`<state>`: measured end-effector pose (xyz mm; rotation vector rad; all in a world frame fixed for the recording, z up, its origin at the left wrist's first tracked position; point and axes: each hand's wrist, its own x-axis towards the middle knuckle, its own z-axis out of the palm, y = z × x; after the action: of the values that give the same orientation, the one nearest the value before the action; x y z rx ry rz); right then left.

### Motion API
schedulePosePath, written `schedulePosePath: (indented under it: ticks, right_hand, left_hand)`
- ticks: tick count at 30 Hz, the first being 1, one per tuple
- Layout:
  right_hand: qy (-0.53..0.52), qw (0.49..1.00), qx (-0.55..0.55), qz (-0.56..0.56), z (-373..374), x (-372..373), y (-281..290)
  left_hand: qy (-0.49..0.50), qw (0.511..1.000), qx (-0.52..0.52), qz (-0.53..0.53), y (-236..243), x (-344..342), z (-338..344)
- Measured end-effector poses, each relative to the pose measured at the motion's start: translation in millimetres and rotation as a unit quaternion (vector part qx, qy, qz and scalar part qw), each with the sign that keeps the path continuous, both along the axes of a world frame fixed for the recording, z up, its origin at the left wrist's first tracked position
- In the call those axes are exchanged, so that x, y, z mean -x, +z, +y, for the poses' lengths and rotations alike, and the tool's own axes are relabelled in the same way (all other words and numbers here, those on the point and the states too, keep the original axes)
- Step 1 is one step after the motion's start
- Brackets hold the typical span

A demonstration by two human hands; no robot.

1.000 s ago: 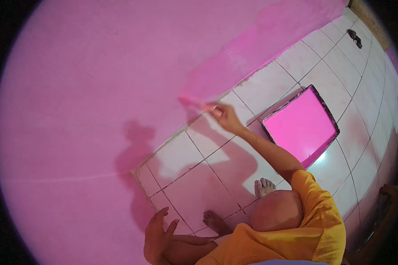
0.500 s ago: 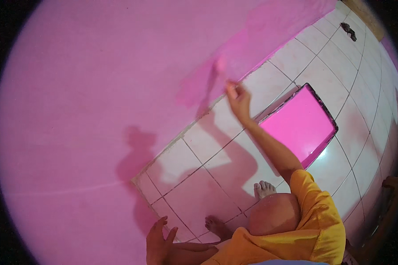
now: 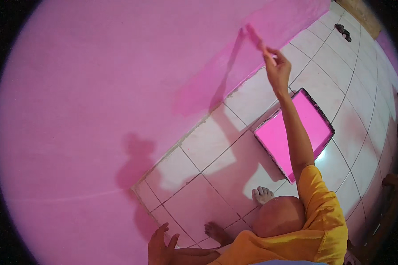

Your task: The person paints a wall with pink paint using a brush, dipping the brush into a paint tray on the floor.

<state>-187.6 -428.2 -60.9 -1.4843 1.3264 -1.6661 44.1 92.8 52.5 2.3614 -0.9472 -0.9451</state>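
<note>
Stretched out ahead, my right hand (image 3: 279, 73) is closed round the handle of a pink-coated paintbrush (image 3: 256, 39). The brush's head lies at the lower part of the pink wall (image 3: 97, 75), over a brighter, fresh-looking band of paint (image 3: 234, 62). Under my right forearm is a dark-rimmed rectangular container (image 3: 326, 114), filled with bright pink paint (image 3: 274, 139); the forearm covers part of it. At the lower left, my left hand (image 3: 160, 244) has its fingers apart and holds nothing. It is near the wall's base, and whether it touches the wall I cannot tell.
White floor tiles (image 3: 210, 141) with dark joints meet the wall along a rough slanting edge. My bare feet (image 3: 263, 194) are just below the container. A small dark crumpled thing (image 3: 343, 33) lies at the far right. Dark furniture (image 3: 393, 181) stands at the right rim.
My right hand has moved up and to the right along the wall with the paintbrush. The forearm now crosses the middle of the paint container. My left hand has hardly moved.
</note>
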Motion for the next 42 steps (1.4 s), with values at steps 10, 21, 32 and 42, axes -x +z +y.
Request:
schedulePosePath:
  ticks: [10, 21, 32, 42]
  right_hand:
    - [0.356, 0.932, -0.058, 0.024, 83, -67, 15]
    - [-0.046, 0.998, 0.002, 0.051, -35, 27, -8]
    - [0.335, 0.939, -0.067, 0.032, -25, 24, -38]
    - [0.020, 0.998, 0.065, 0.007, -34, -9, -25]
  left_hand:
    - [-0.125, 0.982, -0.079, -0.118, 14, 2, -18]
    - [-0.132, 0.981, -0.075, -0.118, 28, 14, -28]
    - [-0.129, 0.979, -0.082, -0.131, 21, 14, -31]
    - [-0.127, 0.979, -0.092, -0.126, 23, 19, -34]
